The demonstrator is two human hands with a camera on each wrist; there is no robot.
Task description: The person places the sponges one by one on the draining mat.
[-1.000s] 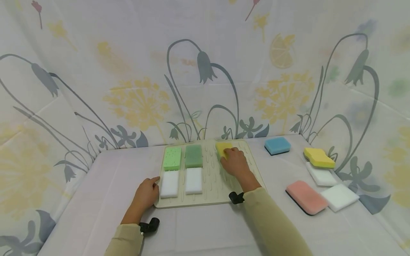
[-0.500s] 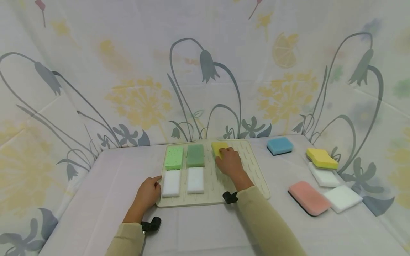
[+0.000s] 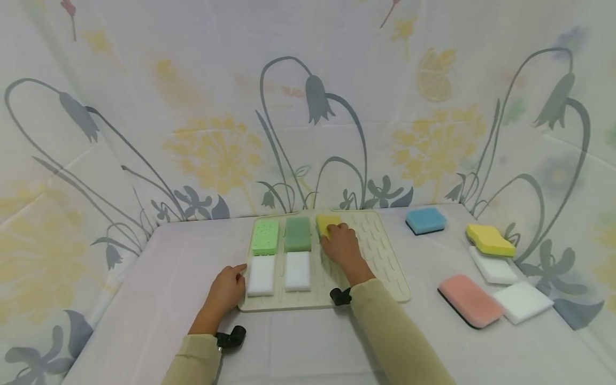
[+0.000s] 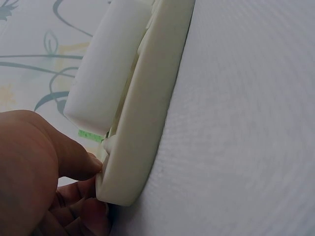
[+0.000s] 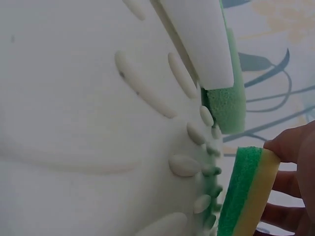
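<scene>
My right hand [image 3: 340, 246] pinches a yellow sponge [image 3: 327, 224] near the far edge of a cream ridged tray [image 3: 380, 256]. Its green scouring side faces the tray in the right wrist view, where the sponge [image 5: 253, 189] shows between thumb and fingers; whether it touches the ridges cannot be told. My left hand [image 3: 226, 291] holds the tray's left edge, the thumb on the rim and the fingers curled beside it in the left wrist view. On the tray lie a light green sponge [image 3: 266, 237], a darker green one [image 3: 298, 234], and two white sponges [image 3: 261, 275] in front.
To the right on the white-covered table [image 3: 298, 347] lie a blue sponge [image 3: 425, 220], a pink sponge [image 3: 470, 300], a yellow sponge [image 3: 490, 240] resting on a white one [image 3: 493, 266], and another white sponge [image 3: 523, 302]. A flowered cloth [image 3: 216, 107] hangs behind.
My right hand has shifted left over the tray with the yellow sponge, closer to the darker green one. My left hand stays at the tray's edge. The head view has turned slightly.
</scene>
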